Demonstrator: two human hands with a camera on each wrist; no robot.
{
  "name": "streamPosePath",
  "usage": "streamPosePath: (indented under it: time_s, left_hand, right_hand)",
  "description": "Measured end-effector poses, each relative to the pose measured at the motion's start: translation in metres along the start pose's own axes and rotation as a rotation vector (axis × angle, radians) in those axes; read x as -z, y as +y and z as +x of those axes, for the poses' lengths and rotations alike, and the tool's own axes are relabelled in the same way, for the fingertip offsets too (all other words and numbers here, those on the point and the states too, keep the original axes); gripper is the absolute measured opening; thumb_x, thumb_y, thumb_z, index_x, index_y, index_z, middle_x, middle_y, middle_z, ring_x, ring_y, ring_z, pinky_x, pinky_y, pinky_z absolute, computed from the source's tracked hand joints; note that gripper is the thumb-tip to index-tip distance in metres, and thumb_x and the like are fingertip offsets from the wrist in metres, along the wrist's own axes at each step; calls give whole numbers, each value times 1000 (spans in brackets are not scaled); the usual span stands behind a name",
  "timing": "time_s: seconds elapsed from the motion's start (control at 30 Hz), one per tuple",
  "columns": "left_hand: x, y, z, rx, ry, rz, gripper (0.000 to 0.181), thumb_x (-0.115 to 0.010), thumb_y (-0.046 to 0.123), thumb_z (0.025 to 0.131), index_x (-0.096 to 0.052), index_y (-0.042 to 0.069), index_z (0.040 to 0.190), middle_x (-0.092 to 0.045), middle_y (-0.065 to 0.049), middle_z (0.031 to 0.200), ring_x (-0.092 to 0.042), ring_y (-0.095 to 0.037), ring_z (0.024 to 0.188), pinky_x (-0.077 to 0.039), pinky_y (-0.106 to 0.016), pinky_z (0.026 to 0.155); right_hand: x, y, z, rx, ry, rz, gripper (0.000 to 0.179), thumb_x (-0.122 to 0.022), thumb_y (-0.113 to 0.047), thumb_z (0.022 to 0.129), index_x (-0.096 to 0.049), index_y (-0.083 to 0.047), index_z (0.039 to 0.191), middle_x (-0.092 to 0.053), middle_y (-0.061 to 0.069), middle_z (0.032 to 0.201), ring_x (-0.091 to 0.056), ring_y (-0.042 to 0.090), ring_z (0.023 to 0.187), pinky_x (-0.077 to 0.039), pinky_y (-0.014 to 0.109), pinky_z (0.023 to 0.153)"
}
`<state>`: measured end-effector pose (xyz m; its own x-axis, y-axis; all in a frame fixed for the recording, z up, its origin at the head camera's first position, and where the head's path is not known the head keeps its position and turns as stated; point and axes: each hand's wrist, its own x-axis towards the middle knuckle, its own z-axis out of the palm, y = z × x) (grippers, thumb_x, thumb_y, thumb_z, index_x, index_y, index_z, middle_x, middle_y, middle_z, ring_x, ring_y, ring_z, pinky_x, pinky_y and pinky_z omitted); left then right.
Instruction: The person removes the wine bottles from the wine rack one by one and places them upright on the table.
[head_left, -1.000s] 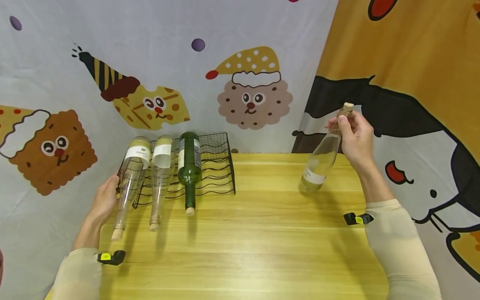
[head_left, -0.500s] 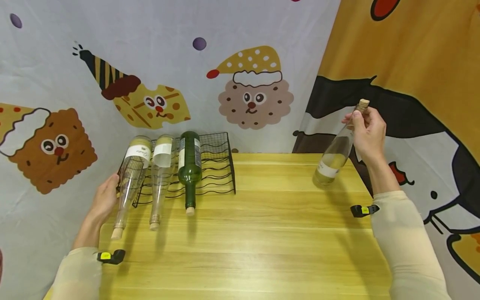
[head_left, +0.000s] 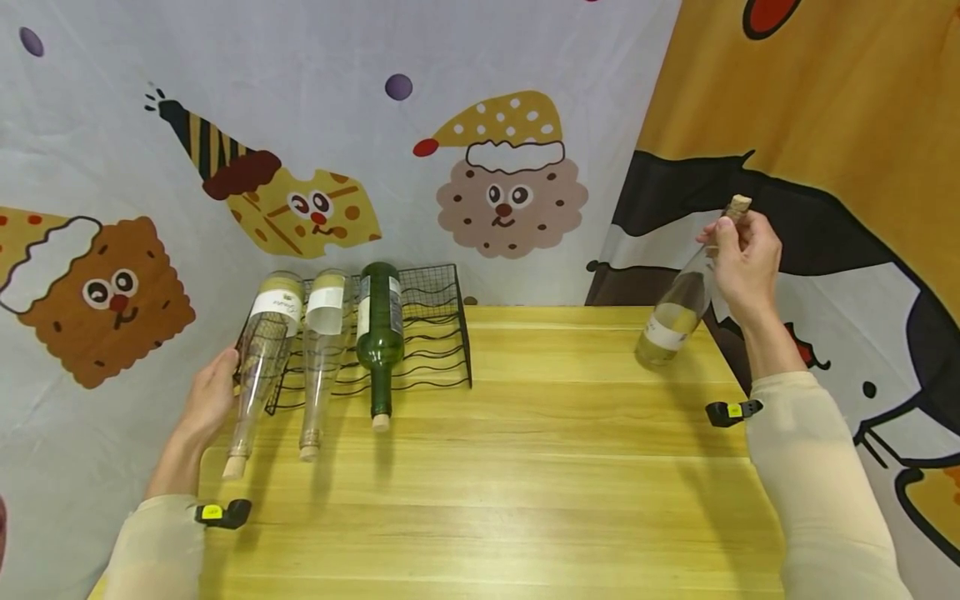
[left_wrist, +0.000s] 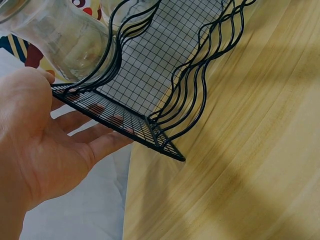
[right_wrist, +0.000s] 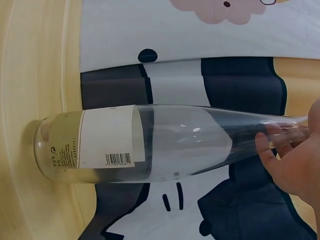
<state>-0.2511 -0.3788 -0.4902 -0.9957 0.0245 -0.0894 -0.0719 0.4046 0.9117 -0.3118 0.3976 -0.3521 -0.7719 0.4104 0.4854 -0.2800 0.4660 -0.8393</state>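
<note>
On the right, my right hand (head_left: 752, 262) grips a clear glass bottle (head_left: 669, 323) by the neck, just below its cork (head_left: 740, 202). The bottle leans, its labelled base at the tabletop. A white label with a barcode (right_wrist: 118, 159) shows in the right wrist view. My left hand (head_left: 208, 398) holds the left side of a black wire wine rack (head_left: 431, 333). The left wrist view shows its fingers behind the mesh side panel (left_wrist: 107, 111). Two clear corked bottles, one leftmost (head_left: 258, 375) and one beside it (head_left: 322, 371), and a green wine bottle (head_left: 380, 333) lie in the rack.
The wooden table (head_left: 525, 483) carries the rack at the back left. A cartoon-printed cloth (head_left: 510, 50) hangs behind and along both sides. Bottle necks stick out past the rack's front, corks toward me.
My right hand has moved right and slightly back with the clear bottle, and the bottle leans a little more. The left hand, rack and racked bottles stay put.
</note>
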Motion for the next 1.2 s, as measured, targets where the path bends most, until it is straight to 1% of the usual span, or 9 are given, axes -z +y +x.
streamPosePath:
  time_s: [0.1,0.23,0.33,0.5,0.73,0.83,0.93,1.07,1.2]
  left_hand:
    - [0,0,0,4,2,-2,76,-12,55,122,3,11,182,12,-21,188,12,-52,173,-17,-89,130]
    - [0,0,1,5,0,-13,75,-12,55,122,2,11,182,10,-21,189,10,-52,174,-19,-90,129]
    - [0,0,1,4,-1,-14,75,-12,55,122,2,11,181,10,-21,189,10,-52,173,-20,-90,128]
    - [0,-1,0,9,4,-12,76,-12,56,122,2,10,181,10,-22,189,10,-52,173,-17,-89,130]
    - [0,0,1,6,13,-5,76,-12,56,122,1,10,182,8,-23,189,8,-53,173,-16,-89,131]
    - [0,0,1,2,16,-5,76,-12,55,122,1,10,182,8,-23,188,8,-53,173,-15,-88,132]
    - [0,-1,1,-3,12,-2,75,-12,55,122,1,9,181,8,-23,188,9,-52,173,-15,-88,131]
    - [0,-1,1,-9,5,-2,76,-12,54,122,1,9,181,9,-23,188,10,-53,173,-16,-89,130]
    - [0,-1,0,-11,8,2,76,-12,54,123,2,8,181,10,-23,188,11,-53,173,-14,-89,131]
  right_hand:
    - [1,1,1,-22,0,-10,18,-53,-27,120,-65,-20,132,-71,-17,108,-74,-3,97,-60,8,85]
    - [3,5,3,-36,0,-22,20,-53,-28,120,-64,-20,135,-70,-18,108,-73,-3,98,-59,7,85]
    - [4,8,4,-30,0,-20,20,-53,-27,120,-64,-19,136,-70,-18,108,-73,-3,96,-59,7,84]
    - [7,13,5,-18,4,-22,19,-55,-27,120,-65,-20,134,-70,-18,107,-73,-2,96,-58,9,85]
    - [8,16,6,-29,-3,-45,27,-54,-30,120,-65,-15,140,-70,-19,108,-73,-2,98,-58,9,88]
    - [8,16,5,-25,-2,-47,24,-55,-30,120,-65,-17,137,-70,-20,107,-72,-3,97,-58,9,88]
    - [8,17,4,-31,0,-46,22,-55,-28,120,-65,-17,135,-69,-20,106,-72,-4,95,-57,8,87]
    - [9,17,2,-47,-5,-59,26,-53,-27,120,-64,-14,139,-68,-21,106,-70,-5,95,-57,8,88]
    - [9,17,2,-54,-9,-68,25,-52,-28,121,-63,-16,140,-67,-21,107,-70,-6,97,-58,8,89]
